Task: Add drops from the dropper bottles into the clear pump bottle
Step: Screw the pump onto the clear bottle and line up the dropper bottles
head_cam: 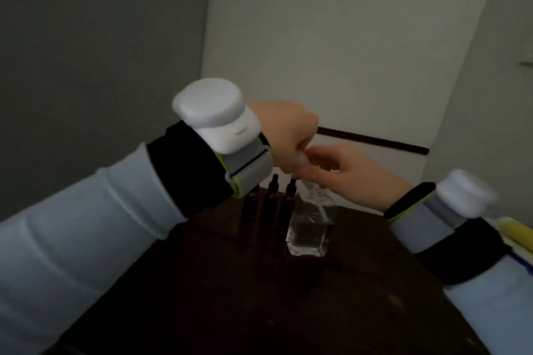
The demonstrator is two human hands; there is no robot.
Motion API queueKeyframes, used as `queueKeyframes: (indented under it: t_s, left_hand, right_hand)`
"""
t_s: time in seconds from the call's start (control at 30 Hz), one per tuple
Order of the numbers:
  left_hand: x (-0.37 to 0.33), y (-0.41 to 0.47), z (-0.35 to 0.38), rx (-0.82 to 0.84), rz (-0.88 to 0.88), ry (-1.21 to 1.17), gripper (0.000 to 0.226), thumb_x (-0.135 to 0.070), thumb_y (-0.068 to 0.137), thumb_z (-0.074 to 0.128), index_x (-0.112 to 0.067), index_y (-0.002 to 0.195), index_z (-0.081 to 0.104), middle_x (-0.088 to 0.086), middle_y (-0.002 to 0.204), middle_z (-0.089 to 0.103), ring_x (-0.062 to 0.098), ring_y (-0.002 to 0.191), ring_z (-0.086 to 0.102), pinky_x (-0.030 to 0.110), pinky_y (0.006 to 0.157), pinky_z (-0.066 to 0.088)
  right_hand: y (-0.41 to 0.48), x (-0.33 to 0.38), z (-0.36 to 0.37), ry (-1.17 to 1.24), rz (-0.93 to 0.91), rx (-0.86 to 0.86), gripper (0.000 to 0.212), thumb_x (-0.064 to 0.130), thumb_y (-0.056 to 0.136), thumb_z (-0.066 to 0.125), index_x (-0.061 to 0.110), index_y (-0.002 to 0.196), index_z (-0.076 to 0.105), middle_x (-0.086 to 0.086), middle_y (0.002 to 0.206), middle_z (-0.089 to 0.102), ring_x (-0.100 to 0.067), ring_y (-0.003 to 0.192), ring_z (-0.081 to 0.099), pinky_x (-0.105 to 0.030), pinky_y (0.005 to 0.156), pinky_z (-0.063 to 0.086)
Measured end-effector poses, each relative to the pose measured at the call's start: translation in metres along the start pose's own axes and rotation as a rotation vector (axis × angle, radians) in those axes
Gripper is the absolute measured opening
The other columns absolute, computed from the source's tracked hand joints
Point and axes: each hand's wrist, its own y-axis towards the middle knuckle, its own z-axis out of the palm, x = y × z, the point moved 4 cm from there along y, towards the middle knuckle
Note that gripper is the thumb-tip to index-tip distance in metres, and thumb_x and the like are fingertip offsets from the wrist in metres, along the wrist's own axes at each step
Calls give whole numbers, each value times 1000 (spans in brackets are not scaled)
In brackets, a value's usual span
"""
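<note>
Head view: clear pump bottle (310, 235) is seen upright on the dark table (259, 297), near its far edge, partly filled with clear liquid. Its white pump head (301, 160) is clenched from above in the left hand (284, 135), fingers curled round it. The dip tube (318, 207) is seen slanting inside the bottle, so the pump is judged to be mid-removal to open the neck for drops, though blur hides whether it is unscrewed. The neck is pinched by the right hand (349, 173), judged as a brace so the bottle is not twisted or tipped. Dropper bottles (271, 202) are stood just left of the bottle, black caps on, kept within reach; the exact count is hidden by the left wrist. White units (213, 112) are strapped to both wrists. Something yellow (516, 232) is cut off at the right edge
</note>
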Motion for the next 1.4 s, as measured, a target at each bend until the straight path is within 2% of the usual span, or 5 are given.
queueKeyframes:
  t_s: [0.1,0.27,0.5,1.07,1.4]
  left_hand:
    - [-4,16,-10,-180,95,5,47,-42,78,67,-15,116,60,5,117,57,24,104,54,38,85,48]
    - [8,-3,-6,-759,121,-739,40,-29,79,59,-23,118,51,-4,115,55,8,106,53,21,90,43]
    - [-1,-12,131,-191,-112,-866,52,-36,82,69,-32,129,46,-14,125,49,2,116,47,29,102,43]
    - [-4,-20,146,-232,-98,-934,45,-26,88,63,-31,130,47,-13,119,53,1,109,53,23,88,49]
    - [-5,-22,144,-202,-82,-994,43,-25,88,64,-32,128,47,-17,115,53,0,106,54,23,87,50]
  right_hand:
    - [-12,-13,-17,229,29,-175,13,24,92,55,18,101,64,7,83,70,3,58,56,-15,52,43]
    - [-24,-34,-52,662,73,-672,10,16,94,52,13,89,61,-1,82,69,-1,50,50,-15,47,42]
    - [-5,-43,-41,872,108,-641,17,21,95,52,8,102,60,-6,91,69,-3,56,49,-16,53,43]
    - [2,-51,-31,818,96,-699,16,20,96,50,7,95,59,-7,88,68,-4,55,49,-16,51,43]
    - [-15,-75,31,340,251,-272,17,22,83,69,12,78,56,1,74,52,-6,68,48,-13,64,38]
